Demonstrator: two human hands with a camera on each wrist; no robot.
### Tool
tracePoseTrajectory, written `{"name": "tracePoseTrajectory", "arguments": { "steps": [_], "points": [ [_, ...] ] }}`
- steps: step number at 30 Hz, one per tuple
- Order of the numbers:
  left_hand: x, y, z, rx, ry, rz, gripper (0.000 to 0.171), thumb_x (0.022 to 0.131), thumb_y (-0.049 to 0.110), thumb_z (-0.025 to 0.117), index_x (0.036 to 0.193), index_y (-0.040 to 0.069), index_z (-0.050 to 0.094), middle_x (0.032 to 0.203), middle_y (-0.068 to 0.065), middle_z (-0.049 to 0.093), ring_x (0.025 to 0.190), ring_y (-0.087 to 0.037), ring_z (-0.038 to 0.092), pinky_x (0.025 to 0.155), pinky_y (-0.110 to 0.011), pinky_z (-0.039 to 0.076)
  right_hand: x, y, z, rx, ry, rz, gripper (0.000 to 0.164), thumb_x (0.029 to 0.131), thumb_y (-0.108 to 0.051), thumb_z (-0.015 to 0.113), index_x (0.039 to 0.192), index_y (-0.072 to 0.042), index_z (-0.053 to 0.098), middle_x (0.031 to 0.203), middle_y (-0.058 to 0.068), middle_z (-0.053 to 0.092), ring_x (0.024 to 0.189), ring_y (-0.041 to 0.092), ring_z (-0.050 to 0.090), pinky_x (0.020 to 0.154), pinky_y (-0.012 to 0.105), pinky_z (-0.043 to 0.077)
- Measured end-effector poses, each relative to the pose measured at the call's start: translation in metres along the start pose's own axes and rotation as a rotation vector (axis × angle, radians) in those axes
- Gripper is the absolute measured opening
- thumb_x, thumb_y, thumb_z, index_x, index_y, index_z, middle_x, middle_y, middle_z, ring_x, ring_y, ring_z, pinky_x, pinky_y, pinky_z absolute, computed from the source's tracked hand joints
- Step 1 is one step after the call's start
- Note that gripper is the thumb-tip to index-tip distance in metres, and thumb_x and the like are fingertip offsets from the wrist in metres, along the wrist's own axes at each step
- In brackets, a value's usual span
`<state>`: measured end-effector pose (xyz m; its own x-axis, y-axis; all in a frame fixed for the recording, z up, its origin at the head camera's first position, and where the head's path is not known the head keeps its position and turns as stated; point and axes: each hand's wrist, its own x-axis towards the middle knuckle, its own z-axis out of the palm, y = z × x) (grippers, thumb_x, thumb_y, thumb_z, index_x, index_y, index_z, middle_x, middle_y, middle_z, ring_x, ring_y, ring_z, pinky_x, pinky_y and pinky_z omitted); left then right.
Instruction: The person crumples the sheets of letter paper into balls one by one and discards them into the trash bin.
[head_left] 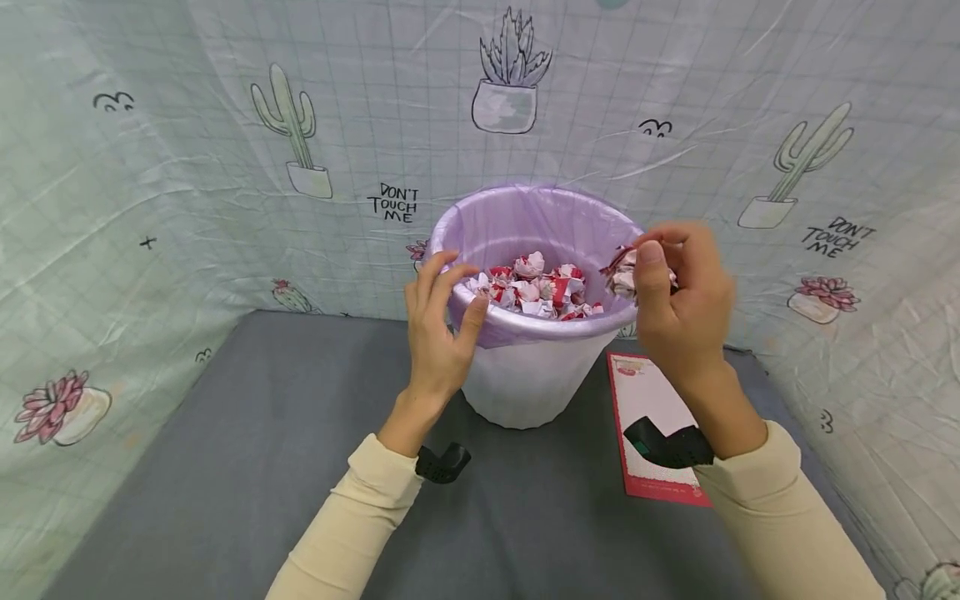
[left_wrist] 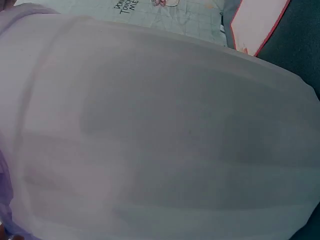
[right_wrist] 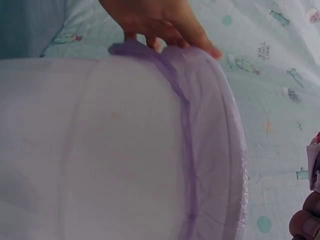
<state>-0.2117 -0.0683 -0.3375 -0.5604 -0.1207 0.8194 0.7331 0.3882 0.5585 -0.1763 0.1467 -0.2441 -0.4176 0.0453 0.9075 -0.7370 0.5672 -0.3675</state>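
Observation:
A white trash bin point(head_left: 525, 379) stands upright, lined with a thin purple bag point(head_left: 517, 221) folded over its rim. Several crumpled balls of red and white paper point(head_left: 536, 292) lie inside. My left hand point(head_left: 437, 346) holds the rim at the left, and the right wrist view shows this hand point(right_wrist: 162, 20) from the bin's other side. Over the right part of the rim, my right hand point(head_left: 686, 292) pinches a crumpled piece of paper point(head_left: 621, 275) between thumb and fingers. The bin's wall point(left_wrist: 165, 125) fills most of the left wrist view, hiding nearly all of the left hand.
A flat paper sheet point(head_left: 648, 408) with a red border lies on the grey table point(head_left: 315, 392) right of the bin, partly under the right forearm. Behind and at the sides hangs a cloth point(head_left: 375, 108) printed with cacti.

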Motion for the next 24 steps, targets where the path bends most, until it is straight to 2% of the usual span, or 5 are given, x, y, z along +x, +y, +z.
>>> {"name": "tracePoseTrajectory", "arguments": {
  "steps": [2, 8, 14, 19, 24],
  "points": [
    [-0.001, -0.001, 0.001, -0.010, 0.018, -0.006, 0.055, 0.094, 0.058, 0.046, 0.110, 0.009, 0.064, 0.132, -0.007, 0.050, 0.107, -0.028, 0.041, 0.086, -0.043, 0.035, 0.008, 0.002, 0.004, -0.008, -0.023, 0.010, 0.045, 0.095, -0.035, 0.048, 0.097, 0.009, 0.056, 0.086, 0.014, 0.062, 0.077, 0.003, 0.060, 0.051, 0.015, 0.035],
    [-0.002, -0.002, 0.002, 0.002, 0.042, -0.002, 0.053, 0.093, 0.057, 0.048, 0.106, 0.009, 0.065, 0.131, -0.008, 0.052, 0.105, -0.028, 0.042, 0.084, -0.043, 0.036, 0.026, 0.013, 0.012, -0.051, -0.068, 0.059, 0.034, 0.094, -0.025, 0.048, 0.098, 0.008, 0.055, 0.082, 0.011, 0.062, 0.079, -0.003, 0.060, 0.053, 0.018, 0.035],
    [0.000, -0.002, 0.002, 0.037, 0.053, 0.030, 0.053, 0.094, 0.056, 0.047, 0.105, 0.008, 0.065, 0.129, -0.008, 0.053, 0.102, -0.029, 0.044, 0.083, -0.044, 0.037, 0.039, 0.027, 0.022, -0.067, -0.126, 0.107, 0.032, 0.097, -0.025, 0.048, 0.098, 0.006, 0.055, 0.082, 0.009, 0.060, 0.065, 0.001, 0.055, 0.053, 0.018, 0.037],
    [0.001, -0.003, 0.001, 0.051, 0.053, 0.039, 0.054, 0.094, 0.057, 0.046, 0.105, 0.008, 0.065, 0.129, -0.008, 0.054, 0.100, -0.029, 0.045, 0.081, -0.044, 0.038, 0.044, 0.039, 0.034, -0.088, -0.232, 0.311, 0.039, 0.098, -0.038, 0.047, 0.097, -0.001, 0.057, 0.067, 0.007, 0.055, 0.059, 0.014, 0.048, 0.052, 0.024, 0.035],
    [-0.002, -0.002, 0.001, 0.065, 0.048, 0.028, 0.054, 0.094, 0.058, 0.046, 0.105, 0.008, 0.065, 0.129, -0.007, 0.054, 0.099, -0.029, 0.046, 0.077, -0.044, 0.040, 0.048, 0.049, 0.041, -0.107, -0.389, 0.530, 0.048, 0.097, -0.052, 0.044, 0.095, -0.007, 0.061, 0.069, 0.006, 0.053, 0.063, 0.017, 0.048, 0.055, 0.027, 0.038]
  ]
}}
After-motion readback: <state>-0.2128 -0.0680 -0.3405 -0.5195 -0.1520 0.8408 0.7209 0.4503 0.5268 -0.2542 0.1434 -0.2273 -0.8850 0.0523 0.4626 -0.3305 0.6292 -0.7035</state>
